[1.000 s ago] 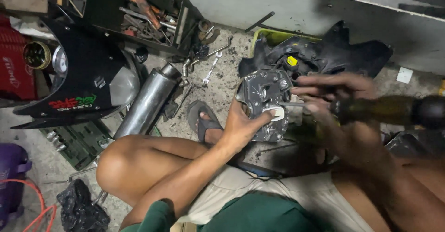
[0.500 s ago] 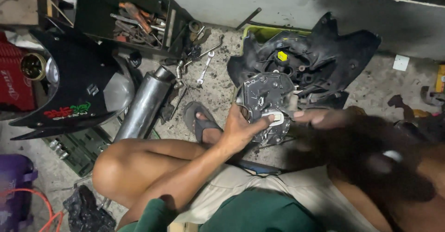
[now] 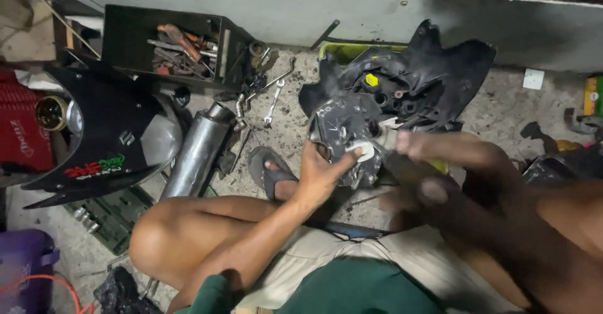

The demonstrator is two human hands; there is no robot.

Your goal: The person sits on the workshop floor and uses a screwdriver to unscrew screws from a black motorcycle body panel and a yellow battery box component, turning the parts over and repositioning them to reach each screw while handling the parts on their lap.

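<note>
At the far left a purple container (image 3: 22, 260) sits on the concrete floor (image 3: 295, 119) with an orange cord (image 3: 47, 282) looped beside it; what it contains cannot be seen. Above it lies a black motorcycle fairing (image 3: 103, 135) with a round lamp (image 3: 51, 113) at its left edge. Just below the fairing a dark green socket case (image 3: 107, 216) lies open, with a few silvery sockets in its slots. Behind the fairing stands an open black toolbox (image 3: 125, 34) crowded with pliers, screwdrivers and other hand tools. To its right a chrome exhaust silencer (image 3: 198, 151) lies slanted on the floor, and loose spanners (image 3: 275, 100) are scattered near its upper end.

The person sits on the floor, the bent left knee (image 3: 163, 238) raised and the foot in a grey sandal (image 3: 267, 169). The left hand (image 3: 323, 176) reaches forward from that knee, arm nearly straight, thumb and fingers pressed against a small white part (image 3: 362, 151) on the grey engine cover (image 3: 348, 135); the grip looks lightly closed on that white part. The cover stands tilted on the floor, leaning against black plastic body panels (image 3: 433, 75) that lie over a yellow-green tray (image 3: 345, 51).

The right hand (image 3: 433, 154) comes in from the right, level with the cover and touching its right edge. It is badly blurred, so its grip cannot be judged.
</note>
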